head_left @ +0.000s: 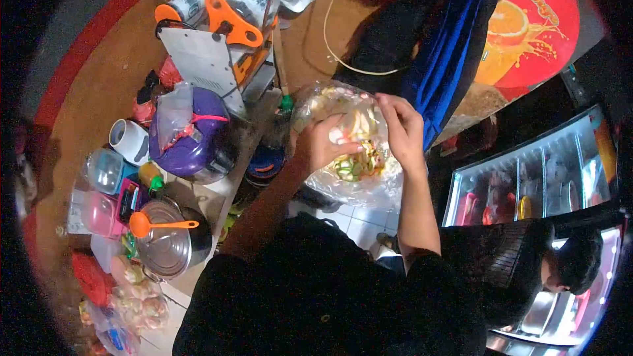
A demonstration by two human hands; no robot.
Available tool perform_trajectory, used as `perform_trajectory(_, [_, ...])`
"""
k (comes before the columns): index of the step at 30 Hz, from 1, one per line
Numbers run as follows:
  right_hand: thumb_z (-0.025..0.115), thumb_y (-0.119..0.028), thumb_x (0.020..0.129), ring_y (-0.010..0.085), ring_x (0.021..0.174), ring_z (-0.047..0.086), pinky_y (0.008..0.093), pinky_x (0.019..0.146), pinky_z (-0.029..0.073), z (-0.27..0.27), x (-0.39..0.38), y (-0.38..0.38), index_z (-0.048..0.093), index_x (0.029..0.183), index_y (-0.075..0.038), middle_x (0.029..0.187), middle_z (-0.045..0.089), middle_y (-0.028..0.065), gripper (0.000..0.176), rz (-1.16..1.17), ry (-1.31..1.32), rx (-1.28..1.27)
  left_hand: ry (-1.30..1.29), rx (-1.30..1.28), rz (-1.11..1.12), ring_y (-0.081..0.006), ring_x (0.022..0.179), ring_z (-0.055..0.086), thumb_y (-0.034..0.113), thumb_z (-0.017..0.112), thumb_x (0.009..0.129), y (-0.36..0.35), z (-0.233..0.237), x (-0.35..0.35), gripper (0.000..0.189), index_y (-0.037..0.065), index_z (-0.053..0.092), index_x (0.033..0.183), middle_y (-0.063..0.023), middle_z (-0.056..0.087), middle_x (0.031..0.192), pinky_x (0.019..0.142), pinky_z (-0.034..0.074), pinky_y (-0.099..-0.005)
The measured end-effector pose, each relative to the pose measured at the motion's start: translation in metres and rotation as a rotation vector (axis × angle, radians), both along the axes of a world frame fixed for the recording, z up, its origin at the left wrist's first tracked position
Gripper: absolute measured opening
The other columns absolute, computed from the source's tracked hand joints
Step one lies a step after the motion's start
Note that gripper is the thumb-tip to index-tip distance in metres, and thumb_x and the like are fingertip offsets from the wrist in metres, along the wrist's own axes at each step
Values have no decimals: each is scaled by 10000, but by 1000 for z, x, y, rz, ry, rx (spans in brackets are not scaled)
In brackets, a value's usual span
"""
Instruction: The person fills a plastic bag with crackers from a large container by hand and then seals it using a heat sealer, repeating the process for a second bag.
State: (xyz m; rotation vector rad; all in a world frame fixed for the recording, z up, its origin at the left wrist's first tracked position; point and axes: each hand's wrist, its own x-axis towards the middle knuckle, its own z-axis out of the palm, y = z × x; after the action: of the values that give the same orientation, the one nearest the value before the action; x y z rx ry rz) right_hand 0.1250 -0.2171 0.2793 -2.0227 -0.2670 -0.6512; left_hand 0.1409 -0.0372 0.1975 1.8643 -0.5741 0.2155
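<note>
I hold a clear plastic bag [359, 188] of cut fruit and vegetable pieces up in front of me. My left hand [323, 145] grips the bag's left side near its mouth. My right hand [401, 128] pinches the bag's upper right edge. Pale and green slices [356, 165] show through the plastic between my two hands. The bag's bottom hangs free above the tiled floor.
A counter at my left carries a purple pot [194, 135], a steel pot with an orange ladle [161, 225], small plastic tubs [104, 170], bagged food [138, 300] and an orange sealing machine [221, 39]. A lit display fridge [534, 184] stands at right, with a seated person [577, 260] below it.
</note>
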Motion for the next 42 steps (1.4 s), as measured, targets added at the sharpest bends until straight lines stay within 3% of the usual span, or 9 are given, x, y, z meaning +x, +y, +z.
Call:
perform_trajectory(4, [699,-133,835,88,749,565,238,693,476,0,-6,-11,681,1038,13,889,693,78,251,122,299,115,56,-19,-41,-342,965,647,409,850,630,11,3,1,672,31,620,1134,-194,658,1041,842,504,-400])
perform_trajectory(13, [753,-121,767,106,740,615,255,652,495,23,-1,-8,658,1025,4,820,680,63,301,96,407,-297,-147,92,56,-351,948,653,404,860,613,17,10,-2,678,30,625,1128,-182,656,1064,807,527,-394])
perform_trajectory(18, [723,-36,790,84,740,601,232,662,479,19,2,-11,645,993,6,873,661,34,221,243,195,26,37,76,-185,-300,979,655,394,865,620,31,14,8,681,25,618,1137,-166,664,1071,862,506,-370])
perform_trajectory(24, [708,-30,807,48,792,576,210,680,463,7,1,-15,654,961,-22,862,654,-7,163,272,293,181,131,-9,-382,-238,1008,645,389,860,638,34,15,9,679,25,612,1156,-143,672,1075,906,477,-352])
perform_trajectory(26, [703,-18,789,50,777,575,201,653,448,3,3,-14,658,961,-34,849,658,-8,179,248,153,78,156,-2,-389,-238,1005,645,391,858,639,33,13,10,678,30,614,1157,-139,672,1077,903,478,-351])
perform_trajectory(30, [695,64,763,73,856,600,216,715,465,5,2,-10,638,973,-22,898,657,2,234,272,241,-33,155,42,-356,-233,959,657,398,862,634,35,14,9,646,32,636,1116,-135,683,1031,879,487,-350])
perform_trajectory(36, [698,88,730,57,749,538,196,688,434,18,2,1,673,963,-17,894,648,4,257,250,219,-329,156,69,-314,-226,907,667,411,862,634,39,16,8,615,31,653,1070,-136,692,978,838,498,-344])
perform_trajectory(39, [747,-75,753,104,789,557,252,702,454,20,9,4,700,953,-13,884,668,53,215,285,207,3,105,-38,-263,-220,889,666,396,862,643,40,9,9,596,32,654,1067,-137,692,967,823,501,-341])
perform_trajectory(42, [775,-176,764,118,799,570,262,704,457,23,10,17,703,941,-4,898,679,76,257,335,348,1,117,-129,-230,-204,879,662,375,861,655,44,10,9,579,29,652,1069,-132,691,960,819,501,-335])
